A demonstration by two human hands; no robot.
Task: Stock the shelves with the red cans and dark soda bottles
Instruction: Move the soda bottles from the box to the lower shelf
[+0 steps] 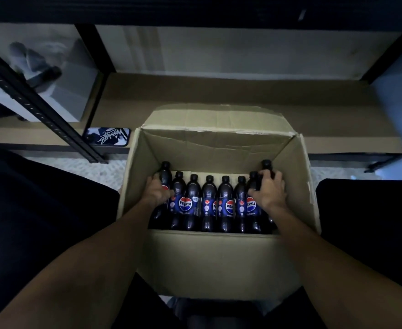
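Gripping inside the open brown cardboard box [219, 138]: my left hand [158, 191] holds the leftmost dark plastic soda bottle [165, 173], my right hand [270, 192] the rightmost bottle [266, 164].

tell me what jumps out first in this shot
An open cardboard box at centre holds a row of dark soda bottles with blue labels. The left hand grips the left-end bottle and the right hand the right-end bottle, both raised above the rest. A graffiti-printed phone case lies on the low shelf, left.
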